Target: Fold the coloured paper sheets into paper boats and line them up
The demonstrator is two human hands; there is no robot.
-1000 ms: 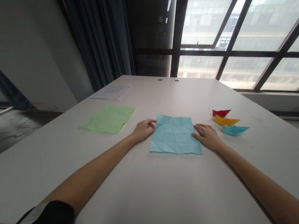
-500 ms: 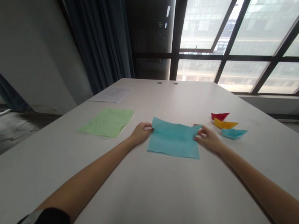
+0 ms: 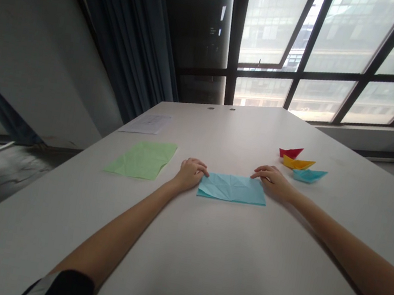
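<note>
A light-blue sheet of paper (image 3: pixel 234 189) lies folded in half on the table, its folded edge on the far side and crossing creases on its top layer. The near left corner of that layer lifts a little. My left hand (image 3: pixel 190 173) rests at the far left corner, fingertips pressing on the paper, fingers loosely bent and not gripping. At the far right corner, my right hand (image 3: pixel 275 181) touches the edge with stretched fingertips, palm down. Both thumbs are mostly hidden.
A creased green sheet (image 3: pixel 144 159) lies to the left on the white table (image 3: pixel 216 256). Behind it is a printed white page (image 3: pixel 147 123). To the right sit three paper boats: red (image 3: pixel 290 153), yellow (image 3: pixel 297 164) and blue (image 3: pixel 309 175). Windows stand beyond.
The blue paper's far half has come down toward me onto the near half. My fingers have let go of their pinch at its sides and now lie on the far corners.
</note>
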